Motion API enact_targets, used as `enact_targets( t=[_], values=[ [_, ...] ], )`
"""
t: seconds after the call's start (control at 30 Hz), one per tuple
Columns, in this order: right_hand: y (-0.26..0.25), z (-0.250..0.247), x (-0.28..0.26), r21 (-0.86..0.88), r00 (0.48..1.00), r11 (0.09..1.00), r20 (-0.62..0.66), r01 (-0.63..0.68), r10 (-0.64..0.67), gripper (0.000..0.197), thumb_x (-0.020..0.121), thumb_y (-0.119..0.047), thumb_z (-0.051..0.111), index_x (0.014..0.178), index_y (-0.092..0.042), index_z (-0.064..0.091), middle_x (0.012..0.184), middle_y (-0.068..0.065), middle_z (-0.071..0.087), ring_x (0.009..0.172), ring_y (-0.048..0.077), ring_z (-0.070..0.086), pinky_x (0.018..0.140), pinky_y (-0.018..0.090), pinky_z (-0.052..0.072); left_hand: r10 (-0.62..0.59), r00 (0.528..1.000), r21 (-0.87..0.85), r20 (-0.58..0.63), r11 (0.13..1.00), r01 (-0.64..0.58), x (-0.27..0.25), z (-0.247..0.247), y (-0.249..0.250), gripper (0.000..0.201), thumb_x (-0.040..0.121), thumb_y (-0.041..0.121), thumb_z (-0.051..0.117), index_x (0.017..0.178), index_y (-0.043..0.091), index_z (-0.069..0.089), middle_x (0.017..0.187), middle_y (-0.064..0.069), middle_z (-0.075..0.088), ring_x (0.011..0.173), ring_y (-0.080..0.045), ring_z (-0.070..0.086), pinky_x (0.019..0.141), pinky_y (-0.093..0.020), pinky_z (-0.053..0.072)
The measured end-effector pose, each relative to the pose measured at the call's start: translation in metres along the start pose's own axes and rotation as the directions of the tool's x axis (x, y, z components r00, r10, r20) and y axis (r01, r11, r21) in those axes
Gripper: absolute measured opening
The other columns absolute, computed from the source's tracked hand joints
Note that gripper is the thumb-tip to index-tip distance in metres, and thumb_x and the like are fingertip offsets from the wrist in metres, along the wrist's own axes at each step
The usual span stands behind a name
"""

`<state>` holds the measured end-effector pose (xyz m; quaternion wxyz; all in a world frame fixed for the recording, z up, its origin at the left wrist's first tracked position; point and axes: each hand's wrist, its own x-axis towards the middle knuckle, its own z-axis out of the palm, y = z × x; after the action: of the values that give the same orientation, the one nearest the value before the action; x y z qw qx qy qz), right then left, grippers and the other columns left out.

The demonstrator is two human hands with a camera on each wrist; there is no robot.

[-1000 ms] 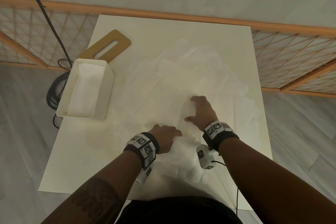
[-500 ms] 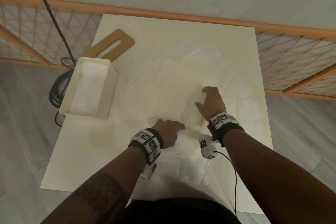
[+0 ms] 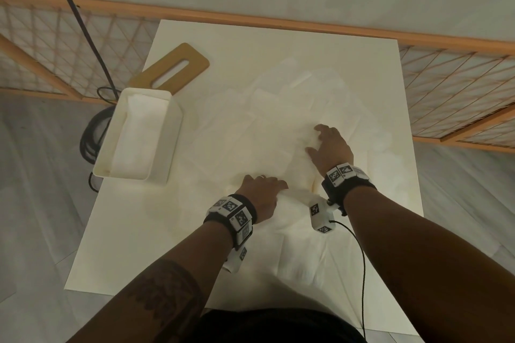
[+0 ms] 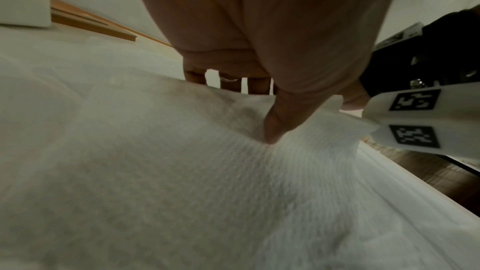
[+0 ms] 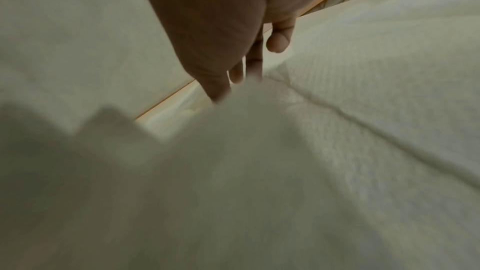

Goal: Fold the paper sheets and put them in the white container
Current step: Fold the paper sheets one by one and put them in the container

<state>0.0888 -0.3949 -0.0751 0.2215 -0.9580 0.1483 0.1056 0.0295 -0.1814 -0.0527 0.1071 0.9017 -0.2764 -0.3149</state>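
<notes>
Paper sheets [image 3: 267, 131] — white, rumpled, overlapping.

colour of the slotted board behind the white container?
Tan, wood-like slotted board; clearest in the head view.

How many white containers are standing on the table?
1. The white container stands at the left edge of the table, beside a wooden board, with white paper inside. None seems hidden.

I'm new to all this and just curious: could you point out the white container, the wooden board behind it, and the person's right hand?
white container [image 3: 173, 139]: head view, its right outer wall.
wooden board [image 3: 195, 62]: head view, its far end.
right hand [image 3: 331, 147]: head view, its back.
</notes>
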Motion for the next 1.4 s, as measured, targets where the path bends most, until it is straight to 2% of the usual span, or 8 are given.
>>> enact_targets(
  t=[0.37, 0.5, 0.7, 0.93, 1.03, 1.13, 1.3, 1.4],
  values=[
    [-0.02, -0.005, 0.004, 0.207, 0.976, 0.966, -0.179, 0.158, -0.121, 0.011, 0.097, -0.026, 0.062, 0.1, -0.025, 0.073, 0.104, -0.002, 0.062, 0.083, 0.017, 0.063, 0.077, 0.031, 0.051, -0.004, 0.997, -0.021, -0.071, 1.0, 0.003, 0.006, 0.002, -0.006, 0.041, 0.099, 0.019, 0.046, 0.139, 0.027, 0.048, 0.132, 0.003, 0.057, 0.122, -0.025, 0.051, 0.105, -0.044, 0.031],
    [-0.031, -0.02, -0.026, 0.327, 0.921, 0.876, -0.282, 0.354, -0.267, 0.013, 0.092, -0.013, 0.065, 0.093, -0.025, 0.069, 0.105, -0.009, 0.06, 0.077, 0.002, 0.062, 0.071, 0.017, 0.051, -0.113, 0.959, -0.359, -0.26, 0.933, 0.013, 0.008, 0.002, -0.013, 0.04, 0.097, 0.028, 0.059, 0.135, 0.028, 0.05, 0.128, 0.007, 0.058, 0.116, -0.02, 0.057, 0.105, -0.042, 0.039],
    [-0.032, -0.056, -0.06, 0.519, 0.95, 0.796, -0.203, 0.31, -0.238, 0.009, 0.098, -0.022, 0.062, 0.105, -0.026, 0.066, 0.115, -0.017, 0.068, 0.113, -0.002, 0.057, 0.093, 0.013, 0.04, -0.506, 0.748, -0.748, -0.429, 0.664, 0.021, 0.011, -0.026, -0.043, 0.098, 0.08, 0.022, 0.083, 0.155, 0.014, 0.021, 0.154, -0.008, 0.029, 0.137, -0.027, 0.042, 0.114, -0.045, 0.039],
    [-0.025, -0.087, -0.061, 0.932, 0.989, 0.363, 0.075, -0.023, -0.131, 0.006, 0.099, -0.016, 0.054, 0.094, -0.019, 0.056, 0.084, 0.0, 0.059, 0.076, 0.016, 0.054, 0.068, 0.028, 0.044, -0.415, 0.909, -0.957, -0.045, -0.242, -0.158, -0.014, -0.072, -0.061, 0.107, 0.076, 0.001, 0.079, 0.157, 0.039, 0.019, 0.158, -0.015, 0.035, 0.119, -0.021, 0.057, 0.107, -0.051, 0.043],
    [-0.025, -0.088, -0.064, 0.909, 0.989, 0.408, 0.128, -0.085, -0.079, 0.005, 0.105, -0.019, 0.05, 0.105, -0.017, 0.055, 0.084, -0.002, 0.066, 0.069, 0.013, 0.059, 0.059, 0.027, 0.045, -0.295, 0.952, -0.959, -0.088, -0.235, -0.161, -0.022, -0.078, -0.051, 0.087, 0.076, 0.014, 0.072, 0.152, 0.038, 0.035, 0.099, 0.001, 0.069, 0.089, -0.017, 0.063, 0.094, -0.047, 0.054],
    [-0.026, -0.082, -0.066, 0.834, 0.994, 0.543, 0.102, -0.1, 0.026, 0.018, 0.103, -0.023, 0.052, 0.121, -0.023, 0.054, 0.097, 0.005, 0.067, 0.068, 0.011, 0.059, 0.055, 0.022, 0.046, -0.238, 0.956, -0.951, -0.168, -0.216, -0.221, -0.027, -0.076, -0.042, 0.09, 0.077, 0.0, 0.071, 0.147, 0.045, 0.037, 0.117, -0.002, 0.07, 0.105, -0.021, 0.068, 0.09, -0.044, 0.057],
    [-0.019, -0.077, -0.075, 0.913, 0.976, 0.356, 0.217, -0.202, -0.002, 0.039, 0.097, -0.042, 0.064, 0.131, -0.041, 0.043, 0.118, 0.001, 0.061, 0.093, 0.023, 0.064, 0.082, 0.042, 0.053, -0.274, 0.945, -0.97, -0.181, -0.109, -0.217, -0.036, -0.069, -0.033, 0.05, 0.086, -0.02, 0.059, 0.117, 0.018, 0.068, 0.127, -0.008, 0.067, 0.109, -0.023, 0.064, 0.094, -0.032, 0.056],
    [-0.015, -0.076, -0.085, 0.82, 0.952, 0.57, 0.208, -0.045, -0.224, 0.069, 0.08, -0.031, 0.085, 0.134, -0.049, 0.045, 0.146, -0.01, 0.035, 0.116, 0.017, 0.063, 0.092, 0.029, 0.056, -0.422, 0.9, -0.94, -0.11, -0.249, -0.232, -0.038, -0.069, -0.036, 0.023, 0.09, -0.014, 0.058, 0.102, 0.0, 0.072, 0.101, -0.012, 0.076, 0.1, -0.025, 0.07, 0.085, -0.024, 0.058]
  ],
)
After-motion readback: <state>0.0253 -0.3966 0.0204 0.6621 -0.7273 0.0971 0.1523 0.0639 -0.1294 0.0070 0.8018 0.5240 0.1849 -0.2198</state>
